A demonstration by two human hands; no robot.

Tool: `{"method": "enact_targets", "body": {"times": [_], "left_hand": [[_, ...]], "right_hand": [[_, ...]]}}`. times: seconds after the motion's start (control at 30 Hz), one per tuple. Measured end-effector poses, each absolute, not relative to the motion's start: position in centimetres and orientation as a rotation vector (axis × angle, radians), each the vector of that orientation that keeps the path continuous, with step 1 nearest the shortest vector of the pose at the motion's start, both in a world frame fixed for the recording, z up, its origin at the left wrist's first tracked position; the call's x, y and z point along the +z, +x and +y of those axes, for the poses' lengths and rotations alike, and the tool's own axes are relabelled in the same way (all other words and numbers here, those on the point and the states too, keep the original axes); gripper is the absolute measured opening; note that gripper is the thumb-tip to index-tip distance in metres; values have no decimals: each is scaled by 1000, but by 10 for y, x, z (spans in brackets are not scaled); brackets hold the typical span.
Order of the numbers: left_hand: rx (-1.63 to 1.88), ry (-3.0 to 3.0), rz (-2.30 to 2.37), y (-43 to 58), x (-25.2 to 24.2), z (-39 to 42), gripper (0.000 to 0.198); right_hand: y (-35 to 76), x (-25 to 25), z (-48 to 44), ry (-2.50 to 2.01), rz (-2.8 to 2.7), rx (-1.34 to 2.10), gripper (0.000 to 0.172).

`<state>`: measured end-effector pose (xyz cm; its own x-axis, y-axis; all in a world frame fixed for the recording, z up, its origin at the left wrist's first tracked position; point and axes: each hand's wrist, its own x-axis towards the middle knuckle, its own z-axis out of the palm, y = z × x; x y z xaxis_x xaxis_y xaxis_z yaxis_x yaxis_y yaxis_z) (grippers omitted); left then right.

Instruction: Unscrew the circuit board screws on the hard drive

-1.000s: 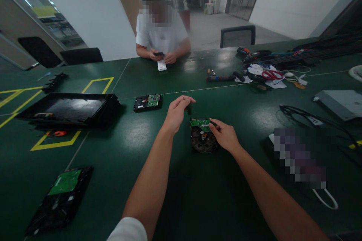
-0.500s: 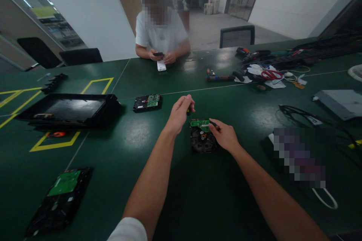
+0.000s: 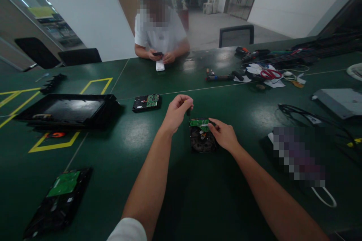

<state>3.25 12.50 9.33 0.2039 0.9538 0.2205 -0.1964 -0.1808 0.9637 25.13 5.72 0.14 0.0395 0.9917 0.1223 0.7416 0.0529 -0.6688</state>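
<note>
A hard drive [image 3: 202,139] lies on the green table in front of me, its green circuit board [image 3: 199,122] facing up at the far end. My left hand [image 3: 177,113] is closed on the handle of a small screwdriver [image 3: 188,113], held upright over the board's far left corner. Whether the tip touches a screw is too small to tell. My right hand [image 3: 223,133] grips the drive's right edge, thumb on top beside the board. Its other fingers are partly hidden along the side.
Another hard drive [image 3: 146,102] lies farther left, and a third drive [image 3: 58,199] is at the near left. Stacked black trays [image 3: 68,109] stand at left. Cables [image 3: 299,113] and a grey metal box [image 3: 338,102] are at right. A person [image 3: 161,37] sits opposite, holding a phone.
The fingers of my left hand have shifted on the screwdriver handle, and the hand sits slightly more to the left. My right hand and the drive stay in place.
</note>
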Motion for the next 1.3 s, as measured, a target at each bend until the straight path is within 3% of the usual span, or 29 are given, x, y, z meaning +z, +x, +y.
{"method": "enact_targets", "body": {"times": [1.3], "left_hand": [[1276, 1382, 868, 34, 91, 126, 23]], "right_hand": [[249, 6, 54, -1728, -1746, 558, 47]]}}
